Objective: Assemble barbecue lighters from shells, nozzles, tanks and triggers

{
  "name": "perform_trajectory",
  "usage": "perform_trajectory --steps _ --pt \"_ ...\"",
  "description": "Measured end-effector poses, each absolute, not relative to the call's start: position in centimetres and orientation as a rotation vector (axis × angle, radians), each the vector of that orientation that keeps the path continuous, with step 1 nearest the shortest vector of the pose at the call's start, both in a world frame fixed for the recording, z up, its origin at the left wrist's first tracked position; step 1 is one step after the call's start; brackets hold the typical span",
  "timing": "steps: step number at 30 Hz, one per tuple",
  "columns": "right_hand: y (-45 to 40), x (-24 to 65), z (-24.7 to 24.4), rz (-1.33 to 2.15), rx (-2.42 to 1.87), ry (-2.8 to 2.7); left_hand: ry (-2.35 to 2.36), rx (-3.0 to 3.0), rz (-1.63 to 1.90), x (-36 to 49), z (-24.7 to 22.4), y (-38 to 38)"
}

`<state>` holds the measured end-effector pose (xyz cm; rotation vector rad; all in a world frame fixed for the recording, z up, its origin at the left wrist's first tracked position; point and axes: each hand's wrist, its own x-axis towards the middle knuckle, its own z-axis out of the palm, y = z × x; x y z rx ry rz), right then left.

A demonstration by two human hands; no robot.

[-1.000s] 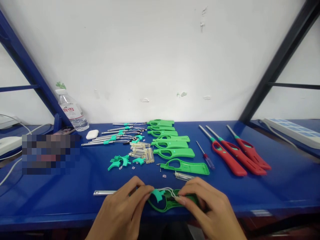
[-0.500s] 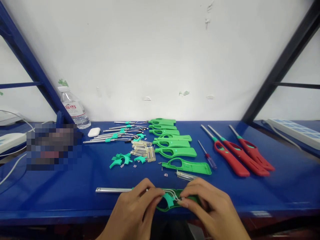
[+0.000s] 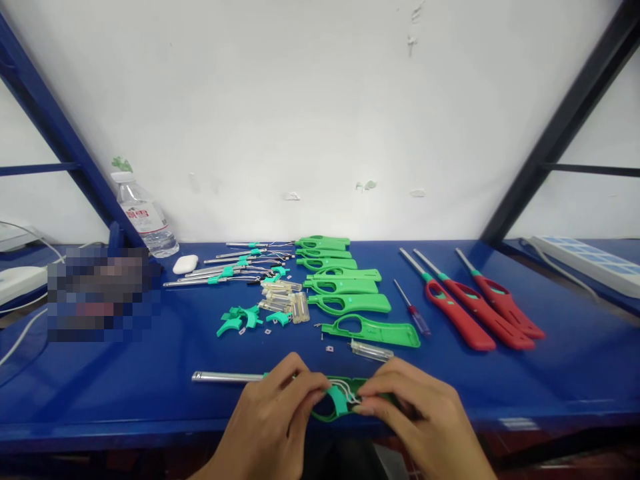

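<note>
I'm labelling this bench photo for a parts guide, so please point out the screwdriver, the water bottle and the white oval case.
screwdriver [image 3: 420,321]: head view, handle
water bottle [image 3: 143,218]: head view, label
white oval case [image 3: 185,265]: head view, top

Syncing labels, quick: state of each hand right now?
Left hand: closed, pinching the teal trigger.
Right hand: fingertips closed by the white wires, over the green lighter half-shell; exactly what they pinch is hidden.

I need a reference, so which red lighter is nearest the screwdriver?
The leftmost red lighter; the middle one and the rightmost one lie farther from the screwdriver.
</note>
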<state>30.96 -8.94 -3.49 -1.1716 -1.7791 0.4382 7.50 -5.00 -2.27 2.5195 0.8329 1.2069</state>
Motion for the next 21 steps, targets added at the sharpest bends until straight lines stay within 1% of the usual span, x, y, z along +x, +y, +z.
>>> perform_trajectory --steps 11,21 --pt "-8.96 30.60 -3.19 0.297 -1.179 -1.803 0.846 2.549 1.270 7.26 -2.29 -4.91" --pt "-9.14 30.16 -2.83 0.209 -1.175 -1.803 0.835 2.579 1.259 6.78 -2.24 -4.76"
